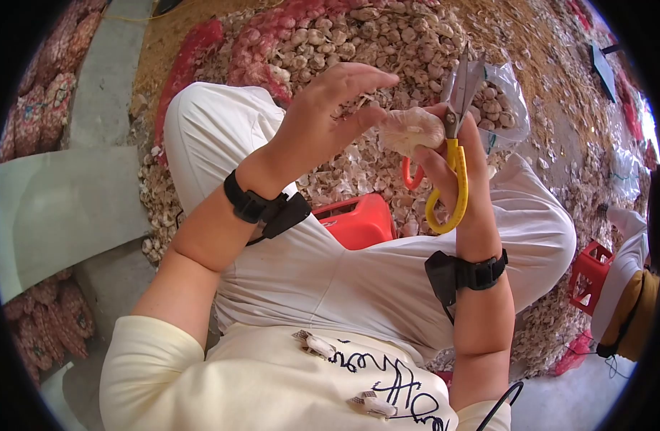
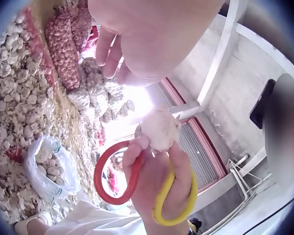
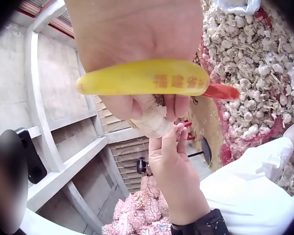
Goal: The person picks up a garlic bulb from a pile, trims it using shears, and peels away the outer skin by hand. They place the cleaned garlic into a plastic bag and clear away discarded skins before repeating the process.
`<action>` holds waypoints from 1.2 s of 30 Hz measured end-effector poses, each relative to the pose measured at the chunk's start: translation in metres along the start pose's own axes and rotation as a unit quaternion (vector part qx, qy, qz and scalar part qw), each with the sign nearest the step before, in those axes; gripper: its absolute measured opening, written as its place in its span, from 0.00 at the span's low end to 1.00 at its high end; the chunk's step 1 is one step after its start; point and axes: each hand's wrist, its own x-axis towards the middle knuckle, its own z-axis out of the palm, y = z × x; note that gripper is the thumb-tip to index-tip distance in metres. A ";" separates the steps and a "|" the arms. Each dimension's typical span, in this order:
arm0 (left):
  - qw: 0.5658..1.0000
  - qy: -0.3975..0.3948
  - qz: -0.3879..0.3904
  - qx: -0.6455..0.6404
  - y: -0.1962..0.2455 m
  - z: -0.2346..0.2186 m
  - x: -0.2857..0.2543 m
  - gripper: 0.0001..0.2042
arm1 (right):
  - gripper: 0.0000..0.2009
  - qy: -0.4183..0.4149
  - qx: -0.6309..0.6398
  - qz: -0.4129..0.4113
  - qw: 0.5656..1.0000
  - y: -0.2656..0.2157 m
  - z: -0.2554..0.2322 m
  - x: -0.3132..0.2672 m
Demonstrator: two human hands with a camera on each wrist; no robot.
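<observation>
White garlic bulb (image 1: 414, 131) is being gripped by the right hand (image 1: 475, 169), which is also holding the scissors (image 1: 452, 123), while the left hand (image 1: 321, 100), loosely extended, is hovering at its left edge, so one should be keeping fingertips carefully away from the far-pointing blades (image 1: 465, 90).

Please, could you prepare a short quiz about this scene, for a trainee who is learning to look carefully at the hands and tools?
1. True or false: both finger loops of the scissors have the same colour.
2. Which hand has both the scissors and a garlic bulb in it?
A. Left hand
B. Right hand
C. Neither
3. Fill in: in the head view, more garlic bulbs sit in a see-through ____ just beyond the scissors.

Key:
1. False; one is yellow, the other red.
2. B
3. Plastic bag
</observation>
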 end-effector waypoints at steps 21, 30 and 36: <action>0.995 -0.081 0.052 0.010 0.017 -0.001 -0.004 0.10 | 0.21 0.004 -0.039 0.033 0.999 0.005 0.000 0.000; 0.994 -0.044 0.088 -0.054 0.014 0.002 -0.002 0.16 | 0.20 0.007 -0.022 0.013 1.000 0.006 -0.001 0.000; 0.990 -0.082 0.111 -0.023 0.016 0.001 0.000 0.18 | 0.20 -0.002 -0.023 0.015 1.000 0.010 -0.003 0.000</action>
